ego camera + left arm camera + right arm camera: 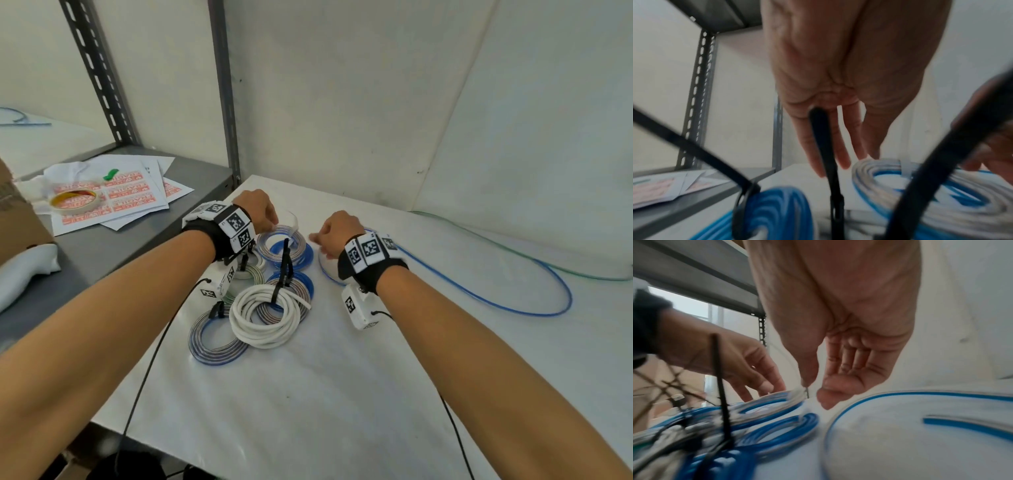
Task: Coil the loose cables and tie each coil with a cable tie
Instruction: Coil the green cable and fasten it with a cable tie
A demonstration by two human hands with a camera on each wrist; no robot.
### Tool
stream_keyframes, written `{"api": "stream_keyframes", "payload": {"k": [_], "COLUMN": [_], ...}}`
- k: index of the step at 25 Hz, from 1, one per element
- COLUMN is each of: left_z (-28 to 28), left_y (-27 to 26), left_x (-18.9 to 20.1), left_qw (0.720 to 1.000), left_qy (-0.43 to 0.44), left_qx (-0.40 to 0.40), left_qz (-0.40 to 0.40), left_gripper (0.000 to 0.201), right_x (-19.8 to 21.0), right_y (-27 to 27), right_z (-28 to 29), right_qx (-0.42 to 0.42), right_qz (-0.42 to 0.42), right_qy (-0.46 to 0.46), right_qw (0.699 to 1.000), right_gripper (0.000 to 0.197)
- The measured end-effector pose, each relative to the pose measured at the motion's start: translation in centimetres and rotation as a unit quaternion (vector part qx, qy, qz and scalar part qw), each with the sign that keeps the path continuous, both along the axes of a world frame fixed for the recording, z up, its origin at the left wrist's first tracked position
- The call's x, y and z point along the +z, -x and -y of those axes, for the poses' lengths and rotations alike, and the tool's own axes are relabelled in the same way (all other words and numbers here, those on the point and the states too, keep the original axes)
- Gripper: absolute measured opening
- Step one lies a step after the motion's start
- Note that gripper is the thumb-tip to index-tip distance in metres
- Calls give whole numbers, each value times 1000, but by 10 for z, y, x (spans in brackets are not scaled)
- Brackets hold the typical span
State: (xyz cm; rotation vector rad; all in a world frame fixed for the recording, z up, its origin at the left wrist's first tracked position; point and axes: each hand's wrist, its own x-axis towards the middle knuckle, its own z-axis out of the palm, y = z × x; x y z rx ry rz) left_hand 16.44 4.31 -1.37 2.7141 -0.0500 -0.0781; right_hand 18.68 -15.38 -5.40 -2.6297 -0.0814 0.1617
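While the left hand [257, 209] rests straight fingers on the grey-blue coil [281, 244] at frame centre, the right hand [337, 233] pinches a thin clear cable tie [806, 390] beside it.

In the head view, the left hand [257, 209] covers its own fingertips and the far rim of the blue-and-white coil [283, 245] beneath it, so any contact there cannot be judged. The right hand [337, 232] hides its fingertips too, and its wrist strap covers part of the loose blue cable [534, 308] at centre right. The green cable [513, 253] runs out at the frame's right edge. In the left wrist view, three black cable ties [824, 146] are blurred in the foreground, and the right one is cut off by the frame edge. In the right wrist view, the lower-left tangle of coils is smeared; what the right hand's fingertips [824, 400] pinch is too small to tell.
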Motion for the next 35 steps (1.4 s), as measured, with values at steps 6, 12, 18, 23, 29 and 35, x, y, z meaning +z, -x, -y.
{"api": "stream_keyframes", "payload": {"k": [6,12,18,23,29,35], "left_z": [46,100,137,175,230,254], "left_y": [-8,-9,8,21,-2,-26], "left_x": [31,52,34,12,-12,-34], "left_qw": [997,993,993,985,969,969], "left_qy": [21,-25,-5,-13,-1,4], "left_qx": [-24,-50,-103,-174,-246,-245], "left_qz": [64,105,63,11,-21,-41], "left_gripper": [37,31,24,28,33,35], "right_x": [-12,-23,-34,-29,-30,-24], "right_y": [-4,11,20,12,-39,-60], "right_z": [117,170,192,226,308,318], "right_qx": [-66,-85,-72,-137,-197,-129], "right_qz": [69,62,52,52,44,41], "right_qy": [150,185,195,105,100,192], "right_qw": [984,977,977,984,974,972], "right_gripper": [38,16,25,43,65,38]}}
